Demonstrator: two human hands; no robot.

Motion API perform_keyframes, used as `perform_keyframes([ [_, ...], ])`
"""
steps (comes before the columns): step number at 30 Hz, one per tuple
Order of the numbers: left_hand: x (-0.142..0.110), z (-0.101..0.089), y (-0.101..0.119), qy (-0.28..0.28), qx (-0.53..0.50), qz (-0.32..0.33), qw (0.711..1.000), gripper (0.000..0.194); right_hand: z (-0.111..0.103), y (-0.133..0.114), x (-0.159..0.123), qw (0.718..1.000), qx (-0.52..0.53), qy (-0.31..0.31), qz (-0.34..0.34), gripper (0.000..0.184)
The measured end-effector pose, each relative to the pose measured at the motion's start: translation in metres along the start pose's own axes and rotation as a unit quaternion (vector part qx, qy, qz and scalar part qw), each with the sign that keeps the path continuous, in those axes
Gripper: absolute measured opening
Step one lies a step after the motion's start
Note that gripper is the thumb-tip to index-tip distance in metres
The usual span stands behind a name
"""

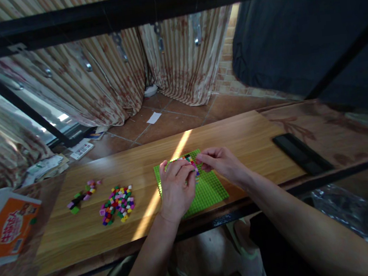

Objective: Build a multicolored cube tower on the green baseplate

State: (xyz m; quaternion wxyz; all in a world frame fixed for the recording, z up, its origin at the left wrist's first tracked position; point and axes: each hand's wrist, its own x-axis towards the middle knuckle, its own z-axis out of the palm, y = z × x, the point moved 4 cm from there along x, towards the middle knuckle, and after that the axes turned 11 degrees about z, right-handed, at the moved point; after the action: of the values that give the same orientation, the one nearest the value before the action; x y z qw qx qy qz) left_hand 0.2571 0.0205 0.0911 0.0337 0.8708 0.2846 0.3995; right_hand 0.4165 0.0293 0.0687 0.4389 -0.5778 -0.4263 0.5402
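A green studded baseplate [208, 193] lies on the wooden board. Small colored bricks [186, 157] stand in a cluster near its far edge, partly hidden by my fingers. My left hand [178, 186] rests over the plate's left half, its fingers curled in and closed beside the cluster. Whatever sits between those fingertips is hidden. At the plate's far right corner, my right hand [223, 162] has thumb and index finger pinched together close to the bricks. Anything in that pinch is too small to make out.
Left of the plate is a pile of loose colored bricks [118, 203], with a smaller group [83, 196] beyond it. A plastic tub with an orange label [10, 226] stands at far left. A black phone-like slab [301, 153] lies at right. A dark bar [100, 20] crosses above.
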Motion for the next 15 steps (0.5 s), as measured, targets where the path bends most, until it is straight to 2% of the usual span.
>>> perform_keyframes([
  [5,-0.0027,0.0021,-0.0008,0.004,0.004,-0.006,1.0,0.006,0.0057,-0.0006,-0.0048,0.999,-0.015,-0.05,0.016,0.025],
  [15,-0.0032,0.0023,-0.0018,0.026,-0.003,-0.009,1.0,0.014,0.0069,0.0048,-0.0004,0.998,-0.021,-0.022,0.047,0.019],
])
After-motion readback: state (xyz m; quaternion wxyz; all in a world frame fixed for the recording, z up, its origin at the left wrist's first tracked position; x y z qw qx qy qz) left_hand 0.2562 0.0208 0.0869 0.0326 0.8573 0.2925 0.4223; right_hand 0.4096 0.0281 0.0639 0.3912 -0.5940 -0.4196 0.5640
